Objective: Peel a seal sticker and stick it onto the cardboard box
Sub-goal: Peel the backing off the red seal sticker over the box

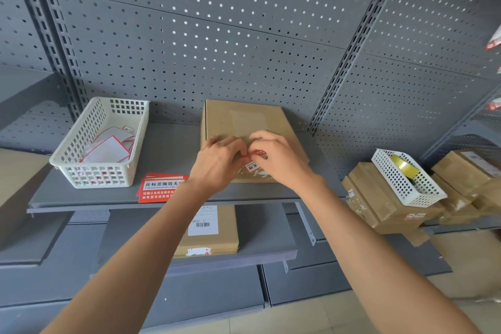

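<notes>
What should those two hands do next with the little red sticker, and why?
Probably finish peeling it apart. Both the left hand and the right hand pinch the red sticker just above the front edge of the cardboard box, and part of it looks folded, not yet pressed flat onto the box.

Flat brown cardboard box (244,122) lying on grey shelf, red-and-white seal sticker (254,161) at its near edge, partly hidden

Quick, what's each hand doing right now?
Left hand: pinching the seal sticker.
Right hand: pinching the same sticker, over the cardboard box.
</notes>
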Action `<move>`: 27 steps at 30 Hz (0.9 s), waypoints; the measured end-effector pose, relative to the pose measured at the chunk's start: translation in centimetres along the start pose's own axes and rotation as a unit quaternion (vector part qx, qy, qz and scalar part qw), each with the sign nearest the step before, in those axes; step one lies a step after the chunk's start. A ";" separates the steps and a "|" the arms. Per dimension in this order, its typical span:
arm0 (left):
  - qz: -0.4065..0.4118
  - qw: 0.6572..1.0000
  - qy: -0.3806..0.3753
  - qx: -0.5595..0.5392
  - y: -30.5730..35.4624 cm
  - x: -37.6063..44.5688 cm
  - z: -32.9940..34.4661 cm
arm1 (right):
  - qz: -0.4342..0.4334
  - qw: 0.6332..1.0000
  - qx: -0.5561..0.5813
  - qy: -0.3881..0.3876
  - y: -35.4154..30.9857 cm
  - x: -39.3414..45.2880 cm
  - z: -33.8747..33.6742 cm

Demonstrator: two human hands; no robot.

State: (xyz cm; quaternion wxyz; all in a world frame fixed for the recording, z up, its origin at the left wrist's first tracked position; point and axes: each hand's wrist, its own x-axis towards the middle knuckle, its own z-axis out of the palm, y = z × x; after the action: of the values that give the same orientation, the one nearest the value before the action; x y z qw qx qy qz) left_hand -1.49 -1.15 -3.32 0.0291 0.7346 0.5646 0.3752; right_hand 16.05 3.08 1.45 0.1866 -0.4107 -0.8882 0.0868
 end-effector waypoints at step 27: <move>0.024 0.999 -0.002 0.043 -0.9 -0.2 0.7 | 0.060 0.995 0.081 -0.001 -0.2 -0.7 -0.7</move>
State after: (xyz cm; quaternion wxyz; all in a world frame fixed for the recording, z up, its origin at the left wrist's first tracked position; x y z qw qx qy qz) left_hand -1.84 -0.76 -4.34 -0.0102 0.7490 0.5626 0.3497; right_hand 16.54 2.44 1.94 0.2126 -0.4464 -0.8525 0.1695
